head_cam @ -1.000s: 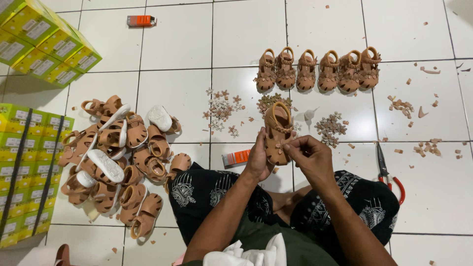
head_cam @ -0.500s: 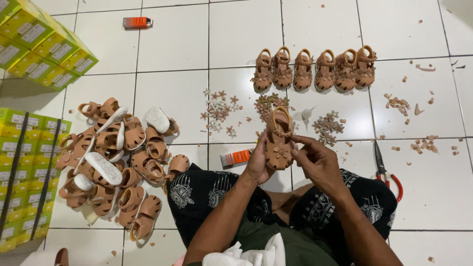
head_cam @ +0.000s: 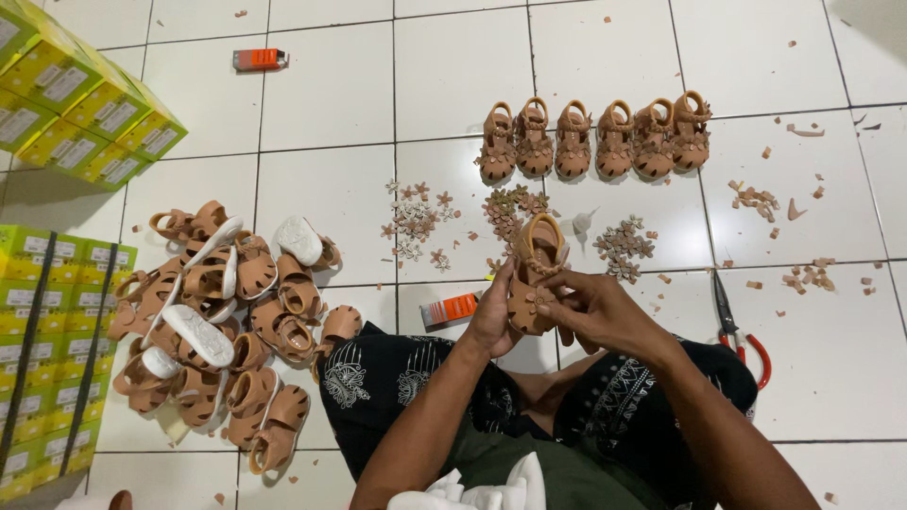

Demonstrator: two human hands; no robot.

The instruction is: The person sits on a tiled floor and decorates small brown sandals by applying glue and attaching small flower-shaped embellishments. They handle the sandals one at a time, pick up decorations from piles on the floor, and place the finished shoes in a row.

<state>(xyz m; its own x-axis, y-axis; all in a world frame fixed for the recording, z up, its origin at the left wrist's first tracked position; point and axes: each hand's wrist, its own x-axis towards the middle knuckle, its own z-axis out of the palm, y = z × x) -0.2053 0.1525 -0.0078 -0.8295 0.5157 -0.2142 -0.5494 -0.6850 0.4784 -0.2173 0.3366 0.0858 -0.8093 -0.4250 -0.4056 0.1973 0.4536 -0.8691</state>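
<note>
Resting between both hands, tan strappy sandal [head_cam: 532,274] bears a flower

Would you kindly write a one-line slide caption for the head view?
Both hands, left hand and right hand, hold a small tan sandal above the white tiled floor.

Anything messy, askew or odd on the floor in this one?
Yes. Small tan offcuts lie scattered on the white floor tiles at the right. The brown child sandals at the left sit in a jumbled heap, some sole-up, unlike the neat row of six sandals. Both hands, left hand and right hand, hold one brown sandal.
</note>
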